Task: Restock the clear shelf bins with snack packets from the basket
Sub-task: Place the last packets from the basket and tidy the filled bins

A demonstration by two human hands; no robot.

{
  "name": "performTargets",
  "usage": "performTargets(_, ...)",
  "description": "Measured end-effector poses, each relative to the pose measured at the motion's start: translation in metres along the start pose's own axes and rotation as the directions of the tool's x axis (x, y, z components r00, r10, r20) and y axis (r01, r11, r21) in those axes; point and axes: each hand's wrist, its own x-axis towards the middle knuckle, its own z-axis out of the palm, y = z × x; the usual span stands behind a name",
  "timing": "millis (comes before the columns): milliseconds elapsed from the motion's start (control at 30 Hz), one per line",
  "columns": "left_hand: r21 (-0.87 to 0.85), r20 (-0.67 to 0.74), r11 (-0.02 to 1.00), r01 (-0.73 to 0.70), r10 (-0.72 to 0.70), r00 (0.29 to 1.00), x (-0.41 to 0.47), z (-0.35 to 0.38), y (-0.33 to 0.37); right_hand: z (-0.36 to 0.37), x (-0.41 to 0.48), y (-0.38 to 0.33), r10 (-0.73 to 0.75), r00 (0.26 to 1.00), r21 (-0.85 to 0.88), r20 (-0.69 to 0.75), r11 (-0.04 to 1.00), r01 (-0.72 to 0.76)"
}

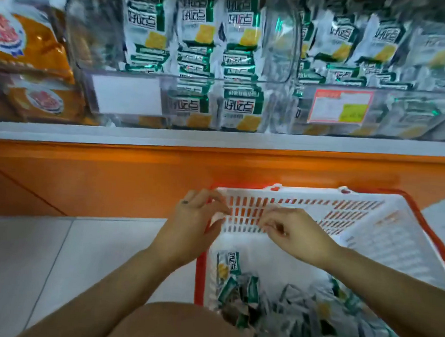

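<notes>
A white slotted basket (369, 231) with an orange rim stands on the floor below the shelf, with several green-and-white snack packets (297, 318) heaped at its near end. Above it, clear shelf bins (281, 67) hold rows of the same packets (194, 34). My left hand (194, 219) hovers at the basket's far left corner with its fingers spread, close to the rim. My right hand (298, 234) hangs over the basket's far wall, fingers loosely curled, and I see no packet in it. Both hands are blurred by motion.
Orange snack bags (27, 49) fill the shelf to the left of the bins. A red price label (341, 107) sticks to the right bin's front. A grey shelf edge (218, 139) and an orange base panel (162, 180) run above the grey tiled floor (51, 261).
</notes>
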Motion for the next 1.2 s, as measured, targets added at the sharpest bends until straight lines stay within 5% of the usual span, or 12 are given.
performTargets(200, -0.004, 0.104, 1.0, 0.031, -0.03, 0.994, -0.008, 0.032, -0.004, 0.087, -0.005, 0.048, 0.268, 0.837, -0.038, 0.477, 0.958, -0.285)
performTargets(433, -0.049, 0.111, 0.997, 0.053, -0.048, 0.993, -0.004, 0.034, -0.008, 0.13, -0.004, 0.06, 0.248, 0.749, -0.049, 0.614, 0.96, -0.277)
performTargets(700, 0.008, 0.127, 0.999, 0.039, -0.04, 0.991, -0.004, 0.033, -0.009, 0.102, -0.008, 0.066, 0.337, 0.899, -0.067, 0.279, 0.941, -0.332)
performTargets(867, 0.159, 0.41, 0.986, 0.055, -0.117, 0.905, 0.01, 0.0, 0.006, 0.038, -0.017, 0.044, 0.247, 0.965, 0.124, 0.094, 0.958, -0.257)
performTargets(1200, -0.204, 0.608, 0.943, 0.262, -0.088, 0.789, 0.069, -0.12, 0.1, -0.115, -0.041, -0.069, 0.079, 0.965, 0.21, -0.251, 0.977, -0.026)
